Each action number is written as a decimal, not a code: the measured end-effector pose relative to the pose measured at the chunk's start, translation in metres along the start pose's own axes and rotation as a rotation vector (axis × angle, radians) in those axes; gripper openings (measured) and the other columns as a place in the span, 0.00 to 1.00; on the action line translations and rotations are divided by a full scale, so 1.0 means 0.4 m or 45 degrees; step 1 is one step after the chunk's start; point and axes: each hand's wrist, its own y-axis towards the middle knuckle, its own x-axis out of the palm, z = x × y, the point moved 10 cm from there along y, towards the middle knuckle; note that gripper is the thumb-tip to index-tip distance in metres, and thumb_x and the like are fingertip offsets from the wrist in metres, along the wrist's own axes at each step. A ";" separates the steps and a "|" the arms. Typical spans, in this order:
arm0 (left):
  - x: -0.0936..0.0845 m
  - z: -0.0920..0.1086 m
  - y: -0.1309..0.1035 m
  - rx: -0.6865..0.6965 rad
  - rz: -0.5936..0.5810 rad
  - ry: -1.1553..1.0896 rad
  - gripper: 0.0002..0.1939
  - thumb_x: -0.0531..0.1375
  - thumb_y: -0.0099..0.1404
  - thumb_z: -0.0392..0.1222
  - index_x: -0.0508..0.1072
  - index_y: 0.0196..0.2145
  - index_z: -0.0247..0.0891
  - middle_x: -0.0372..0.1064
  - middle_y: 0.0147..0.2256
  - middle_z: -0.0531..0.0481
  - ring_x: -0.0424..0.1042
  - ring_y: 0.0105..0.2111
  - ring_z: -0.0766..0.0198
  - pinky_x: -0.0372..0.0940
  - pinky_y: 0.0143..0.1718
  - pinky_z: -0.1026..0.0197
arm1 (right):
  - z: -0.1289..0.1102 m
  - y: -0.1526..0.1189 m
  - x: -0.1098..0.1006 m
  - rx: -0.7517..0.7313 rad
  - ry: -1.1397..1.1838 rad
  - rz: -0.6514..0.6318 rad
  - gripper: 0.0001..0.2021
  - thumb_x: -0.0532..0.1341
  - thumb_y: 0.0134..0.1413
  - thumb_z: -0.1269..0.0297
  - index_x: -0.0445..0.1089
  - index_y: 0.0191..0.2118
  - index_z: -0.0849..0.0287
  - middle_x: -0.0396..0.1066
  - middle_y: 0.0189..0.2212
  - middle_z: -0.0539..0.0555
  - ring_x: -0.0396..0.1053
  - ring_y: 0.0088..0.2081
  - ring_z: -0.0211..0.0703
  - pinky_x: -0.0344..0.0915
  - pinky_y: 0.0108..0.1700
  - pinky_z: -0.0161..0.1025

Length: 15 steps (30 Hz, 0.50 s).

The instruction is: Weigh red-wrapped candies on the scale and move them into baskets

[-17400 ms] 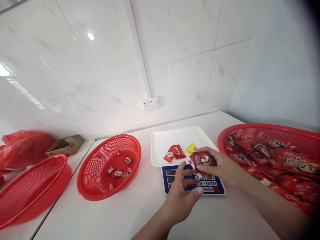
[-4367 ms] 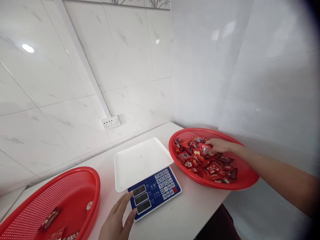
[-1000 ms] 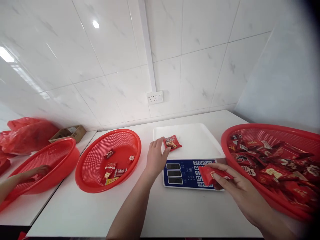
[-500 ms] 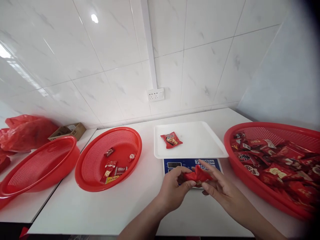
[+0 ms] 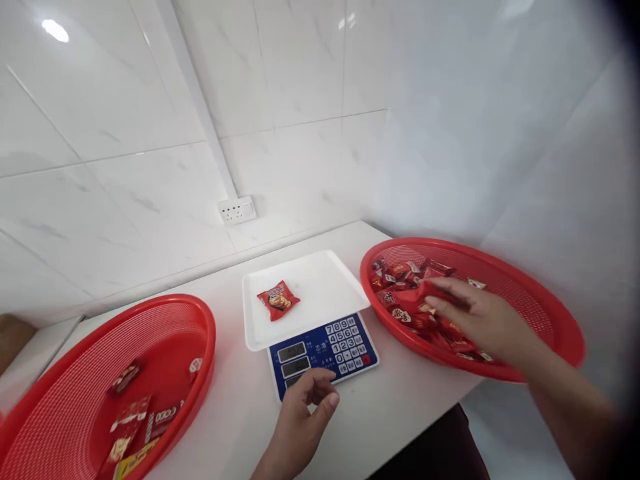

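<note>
My right hand (image 5: 473, 313) is over the right red basket (image 5: 550, 300), its fingers closed on a red packet (image 5: 417, 295) above many other red packets. My left hand (image 5: 303, 420) is beside the front edge of the blue scale (image 5: 320, 350), fingers curled but apart, with nothing between them. On the scale's white tray (image 5: 320, 280) lies one red snack packet (image 5: 279, 300) with a food picture. The keypad and small displays of the scale show in front of the tray.
Another red basket (image 5: 65, 373) stands at the left with several small packets inside. A white socket (image 5: 237, 210) is on the tiled wall behind the white table (image 5: 225, 400). Part of a brown box (image 5: 14, 337) shows at the far left.
The view has turned right. My left hand has let go of the red packet and opened; my right hand has carried it over to the right basket.
</note>
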 end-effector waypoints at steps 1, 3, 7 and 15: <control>0.006 -0.012 0.001 -0.019 -0.035 -0.030 0.14 0.58 0.61 0.50 0.69 0.41 0.39 0.67 0.32 0.50 0.65 0.32 0.65 0.61 0.36 0.61 | 0.032 0.020 -0.039 0.027 -0.109 0.024 0.20 0.57 0.50 0.49 0.69 0.48 0.50 0.71 0.48 0.54 0.67 0.50 0.62 0.64 0.50 0.56; 0.018 -0.034 0.000 -0.059 -0.086 -0.096 0.16 0.59 0.60 0.52 0.69 0.40 0.38 0.66 0.31 0.50 0.64 0.32 0.65 0.60 0.35 0.61 | 0.093 0.050 -0.074 0.073 -0.325 -0.057 0.19 0.56 0.52 0.53 0.69 0.49 0.50 0.71 0.48 0.55 0.66 0.49 0.66 0.63 0.49 0.59; 0.042 -0.054 -0.007 -0.094 -0.154 -0.138 0.18 0.60 0.59 0.54 0.69 0.41 0.38 0.66 0.31 0.50 0.64 0.31 0.65 0.59 0.36 0.62 | 0.144 0.074 -0.026 -0.006 -0.607 -0.324 0.22 0.58 0.50 0.59 0.69 0.52 0.53 0.66 0.53 0.58 0.59 0.56 0.66 0.58 0.54 0.57; 0.038 -0.063 -0.009 -0.083 -0.095 -0.090 0.18 0.60 0.59 0.54 0.71 0.40 0.38 0.67 0.30 0.50 0.64 0.32 0.64 0.58 0.37 0.61 | 0.153 0.037 0.236 -0.214 -0.638 -1.019 0.34 0.60 0.43 0.65 0.59 0.60 0.47 0.64 0.56 0.55 0.67 0.50 0.57 0.66 0.46 0.45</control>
